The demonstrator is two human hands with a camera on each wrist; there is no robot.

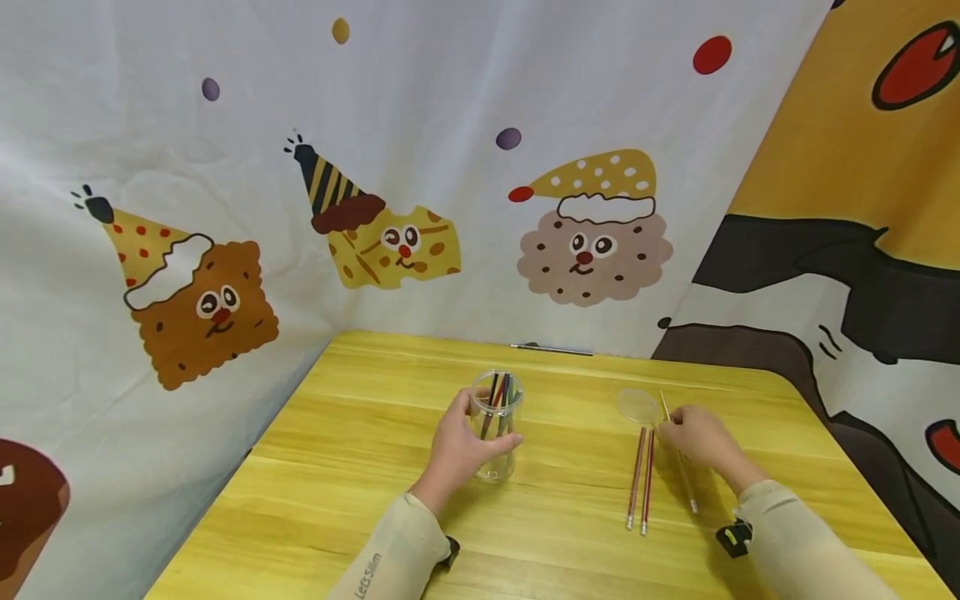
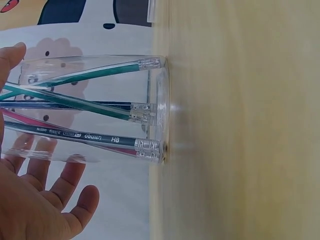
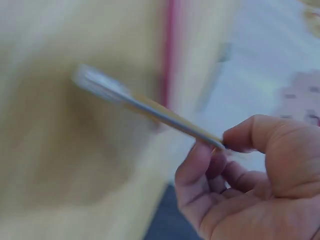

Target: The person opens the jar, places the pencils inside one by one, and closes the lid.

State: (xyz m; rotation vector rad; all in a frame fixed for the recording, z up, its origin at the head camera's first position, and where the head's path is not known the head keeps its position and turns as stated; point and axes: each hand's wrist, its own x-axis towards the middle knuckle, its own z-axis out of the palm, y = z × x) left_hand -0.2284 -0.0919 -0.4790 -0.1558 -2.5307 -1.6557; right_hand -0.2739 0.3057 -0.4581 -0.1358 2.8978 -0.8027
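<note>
My left hand grips a clear jar that stands upright on the table, thumb on the near side and fingers round the left. Inside it lean several pencils, green, dark and pinkish-red, their eraser ends at the bottom in the left wrist view. To the right, my right hand pinches a yellowish pencil between thumb and fingertips. Its whitish eraser end slants toward me, blurred in the right wrist view. Just left of that hand, two red pencils lie side by side on the table.
A round clear lid lies beyond the red pencils. Another dark pencil lies along the far edge of the wooden table. A printed cloth hangs behind it and at the sides.
</note>
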